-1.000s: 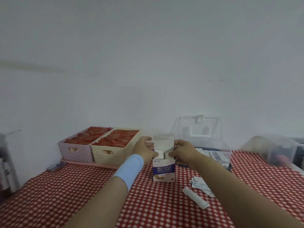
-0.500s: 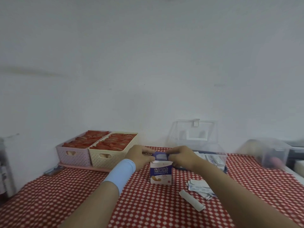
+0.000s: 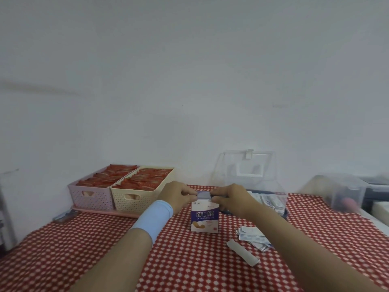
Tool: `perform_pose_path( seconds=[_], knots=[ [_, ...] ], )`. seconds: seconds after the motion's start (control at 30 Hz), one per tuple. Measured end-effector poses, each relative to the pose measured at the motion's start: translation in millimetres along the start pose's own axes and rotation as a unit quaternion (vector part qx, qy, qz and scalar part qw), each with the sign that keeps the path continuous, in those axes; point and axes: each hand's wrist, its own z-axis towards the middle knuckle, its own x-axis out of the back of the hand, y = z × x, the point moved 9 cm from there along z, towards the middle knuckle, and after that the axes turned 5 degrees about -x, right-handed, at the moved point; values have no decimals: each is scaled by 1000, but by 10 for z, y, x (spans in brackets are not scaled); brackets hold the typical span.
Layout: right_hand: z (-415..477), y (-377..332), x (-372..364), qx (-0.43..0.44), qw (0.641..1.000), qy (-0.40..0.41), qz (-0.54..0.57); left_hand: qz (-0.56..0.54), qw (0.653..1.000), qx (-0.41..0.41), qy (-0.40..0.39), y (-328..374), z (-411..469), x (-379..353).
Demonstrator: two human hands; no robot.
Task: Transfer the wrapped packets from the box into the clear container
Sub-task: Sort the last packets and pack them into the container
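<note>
Both hands grip the box top.
I read the left hand [image 3: 176, 196] and right hand [image 3: 231, 199] pinching the lid of the upright box [image 3: 204, 218] between them on the surface [image 3: 189, 260]. Loose packets [image 3: 251, 237] lie beside the right forearm, and the container [image 3: 263, 186] stands just behind the right hand.

That top flap [image 3: 203, 194] on the box [image 3: 204, 218] stood straight up a second ago, and now I've folded it down flat. My left hand [image 3: 179, 194] and right hand [image 3: 231, 197] have moved in, pinching the flap's two ends.
</note>
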Motion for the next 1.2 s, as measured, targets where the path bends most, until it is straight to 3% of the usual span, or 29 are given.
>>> perform_pose_path(
  seconds=[0.47,0.57,0.67,0.83,0.93,1.07,1.1,1.2],
  knots=[
    [-53,-272,-62,66,959,61,-269,59,997,-47,-18,127,-111,1],
    [6,-347,-97,58,964,58,-252,63,996,-57,-7,161,-106,-17],
    [36,-359,-98,37,989,29,-143,78,995,-60,0,183,-108,-6],
    [-48,-393,-84,50,997,7,-59,139,985,-86,-59,250,-106,-55],
    [-113,-388,-127,85,992,7,-90,143,985,-58,-82,282,-93,-80],
    [-230,-521,-202,178,948,25,-263,160,983,-36,-80,322,-28,-129],
    [-247,-526,-208,188,946,20,-265,169,981,-42,-81,344,-19,-142],
    [-196,-420,-87,153,979,26,-133,188,977,-60,-80,383,16,-167]
  ],
)
